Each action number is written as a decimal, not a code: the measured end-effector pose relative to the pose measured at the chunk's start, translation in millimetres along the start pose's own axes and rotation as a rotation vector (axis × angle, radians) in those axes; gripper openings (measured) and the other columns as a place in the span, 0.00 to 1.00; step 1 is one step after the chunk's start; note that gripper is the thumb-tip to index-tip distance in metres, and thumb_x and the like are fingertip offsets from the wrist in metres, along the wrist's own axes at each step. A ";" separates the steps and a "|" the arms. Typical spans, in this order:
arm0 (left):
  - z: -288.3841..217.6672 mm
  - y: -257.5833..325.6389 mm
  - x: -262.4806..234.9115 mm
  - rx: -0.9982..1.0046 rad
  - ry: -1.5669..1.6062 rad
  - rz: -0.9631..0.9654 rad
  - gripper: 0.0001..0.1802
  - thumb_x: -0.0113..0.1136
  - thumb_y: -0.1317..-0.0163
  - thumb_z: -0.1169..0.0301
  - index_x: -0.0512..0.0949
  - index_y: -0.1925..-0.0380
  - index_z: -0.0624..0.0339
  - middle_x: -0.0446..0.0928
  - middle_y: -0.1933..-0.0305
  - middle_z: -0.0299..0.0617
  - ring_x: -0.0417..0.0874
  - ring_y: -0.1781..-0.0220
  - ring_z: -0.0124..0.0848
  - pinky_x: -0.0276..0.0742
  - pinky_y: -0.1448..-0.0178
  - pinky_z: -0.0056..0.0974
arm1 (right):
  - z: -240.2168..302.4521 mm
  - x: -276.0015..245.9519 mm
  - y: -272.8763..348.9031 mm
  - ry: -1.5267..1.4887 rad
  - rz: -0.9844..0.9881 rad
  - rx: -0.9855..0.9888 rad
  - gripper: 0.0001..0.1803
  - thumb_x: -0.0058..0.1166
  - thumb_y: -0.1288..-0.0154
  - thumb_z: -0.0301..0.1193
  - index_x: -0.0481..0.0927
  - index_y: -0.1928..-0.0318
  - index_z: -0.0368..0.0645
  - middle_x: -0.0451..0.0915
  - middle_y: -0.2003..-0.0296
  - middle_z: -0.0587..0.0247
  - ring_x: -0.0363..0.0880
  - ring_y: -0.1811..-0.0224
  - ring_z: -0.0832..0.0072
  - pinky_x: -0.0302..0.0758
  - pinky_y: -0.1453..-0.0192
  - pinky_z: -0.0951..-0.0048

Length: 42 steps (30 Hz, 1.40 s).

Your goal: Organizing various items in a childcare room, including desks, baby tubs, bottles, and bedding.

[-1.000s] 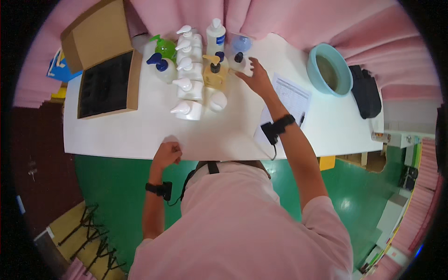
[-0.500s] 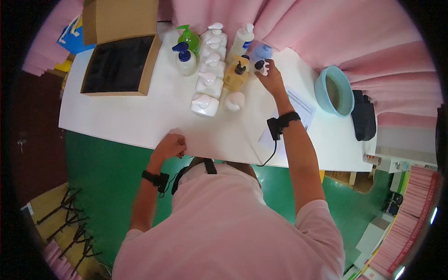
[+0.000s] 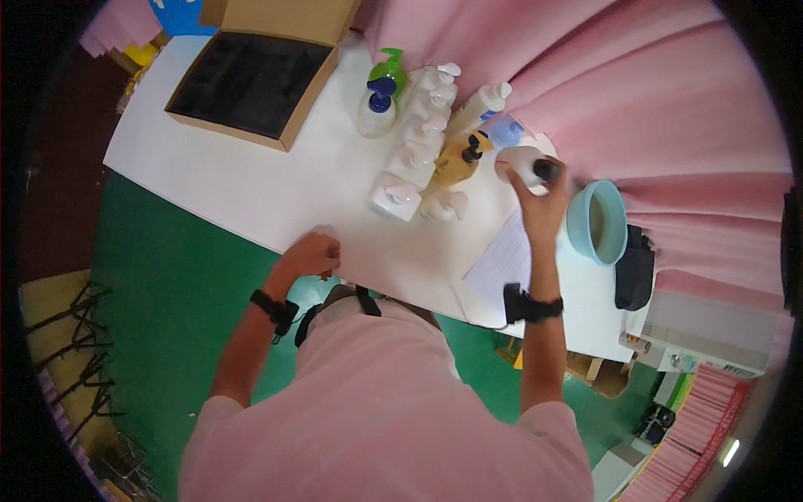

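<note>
Fingers of the right hand (image 3: 539,197) wrap a small white bottle (image 3: 523,163) with a dark cap, held just above the white table (image 3: 251,192) at its far edge, beside the amber pump bottle (image 3: 458,161); the left hand (image 3: 314,253) rests as a closed fist on the near edge, holding nothing visible; white pump bottles (image 3: 414,151) stand in a row left of the amber one; a sheet of paper (image 3: 506,263) lies under the right forearm; a light blue bowl (image 3: 597,222) sits to the right; an open cardboard box (image 3: 255,79) lies far left.
</note>
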State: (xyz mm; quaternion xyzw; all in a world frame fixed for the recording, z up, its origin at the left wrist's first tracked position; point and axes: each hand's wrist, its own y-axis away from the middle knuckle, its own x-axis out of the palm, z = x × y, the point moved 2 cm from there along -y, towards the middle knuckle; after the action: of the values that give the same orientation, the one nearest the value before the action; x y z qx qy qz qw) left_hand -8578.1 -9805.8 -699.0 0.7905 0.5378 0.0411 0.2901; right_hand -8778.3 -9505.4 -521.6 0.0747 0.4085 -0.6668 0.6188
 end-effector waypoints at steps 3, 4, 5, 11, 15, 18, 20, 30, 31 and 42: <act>-10.5 0.9 -4.1 0.036 -0.183 0.024 0.05 0.54 0.51 0.76 0.74 0.81 0.66 0.76 0.85 0.42 0.80 0.83 0.29 0.76 0.75 0.33 | 66.2 -17.0 -9.7 -0.061 0.060 -0.078 0.31 0.71 0.58 0.33 0.68 0.56 0.35 0.78 0.66 0.53 0.77 0.63 0.69 0.73 0.55 0.70; -8.4 -0.4 -3.2 0.040 -0.179 0.031 0.05 0.54 0.51 0.76 0.74 0.81 0.66 0.76 0.85 0.42 0.80 0.83 0.29 0.76 0.75 0.33 | 77.3 -13.5 -13.8 -0.105 0.123 -0.113 0.31 0.71 0.57 0.33 0.68 0.55 0.35 0.78 0.65 0.53 0.77 0.62 0.69 0.73 0.54 0.70; -2.5 -0.3 -3.0 -0.001 -0.134 0.041 0.04 0.54 0.51 0.76 0.74 0.81 0.66 0.76 0.84 0.42 0.79 0.83 0.28 0.76 0.75 0.33 | 95.0 -2.7 -15.9 -0.156 0.184 -0.126 0.30 0.71 0.57 0.33 0.68 0.56 0.35 0.78 0.65 0.54 0.76 0.62 0.69 0.73 0.54 0.70; -10.3 2.2 -7.2 -0.020 -0.086 0.015 0.04 0.54 0.53 0.76 0.74 0.82 0.65 0.77 0.84 0.42 0.79 0.83 0.28 0.75 0.75 0.32 | 137.4 110.5 -16.6 -0.003 0.457 -0.247 0.33 0.69 0.61 0.42 0.68 0.59 0.37 0.78 0.68 0.47 0.76 0.64 0.52 0.73 0.59 0.57; 3.4 1.3 -4.2 0.108 -0.177 -0.044 0.04 0.54 0.53 0.76 0.74 0.82 0.65 0.76 0.85 0.41 0.79 0.83 0.28 0.75 0.76 0.33 | 133.6 160.8 -13.4 0.168 0.682 -0.130 0.35 0.69 0.63 0.43 0.68 0.58 0.34 0.79 0.70 0.47 0.78 0.65 0.51 0.75 0.62 0.58; 5.3 2.5 -4.1 0.083 -0.073 -0.054 0.04 0.54 0.53 0.76 0.74 0.82 0.65 0.76 0.85 0.41 0.79 0.84 0.28 0.75 0.75 0.32 | 122.6 191.3 -14.8 0.362 0.804 -0.236 0.37 0.68 0.64 0.45 0.67 0.58 0.33 0.79 0.69 0.45 0.79 0.66 0.51 0.76 0.61 0.60; 9.1 0.6 -3.1 0.085 -0.072 -0.050 0.04 0.54 0.53 0.76 0.74 0.83 0.65 0.76 0.85 0.41 0.79 0.84 0.28 0.75 0.75 0.32 | 118.2 200.1 -16.3 0.395 0.812 -0.264 0.36 0.68 0.65 0.44 0.69 0.58 0.34 0.79 0.68 0.46 0.80 0.64 0.53 0.77 0.60 0.60; 12.5 -2.1 1.2 0.050 -0.147 -0.021 0.06 0.53 0.53 0.74 0.74 0.84 0.65 0.76 0.84 0.41 0.79 0.83 0.29 0.75 0.75 0.32 | 109.6 214.6 -11.3 0.523 0.889 -0.155 0.37 0.66 0.64 0.47 0.73 0.52 0.41 0.80 0.62 0.52 0.79 0.59 0.57 0.76 0.57 0.59; 11.8 -3.0 1.3 0.059 -0.166 0.003 0.06 0.53 0.53 0.74 0.74 0.84 0.65 0.76 0.84 0.41 0.79 0.83 0.29 0.75 0.75 0.32 | 109.8 216.1 -11.4 0.566 0.917 -0.145 0.36 0.66 0.64 0.48 0.74 0.54 0.42 0.80 0.62 0.53 0.80 0.59 0.58 0.76 0.57 0.60; 6.1 -9.6 10.3 -0.068 -0.078 -0.015 0.05 0.54 0.49 0.80 0.71 0.81 0.70 0.74 0.83 0.44 0.76 0.84 0.29 0.75 0.79 0.34 | 91.1 258.6 18.0 0.963 0.744 -0.325 0.18 0.58 0.48 0.35 0.81 0.55 0.47 0.80 0.54 0.61 0.74 0.49 0.57 0.60 0.48 0.41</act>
State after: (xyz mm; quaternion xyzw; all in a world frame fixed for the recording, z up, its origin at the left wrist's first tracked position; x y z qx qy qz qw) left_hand -8579.5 -9796.9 -711.4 0.7771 0.5302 0.0265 0.3379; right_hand -8783.0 -9759.2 -626.6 0.4088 0.6842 -0.2279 0.5594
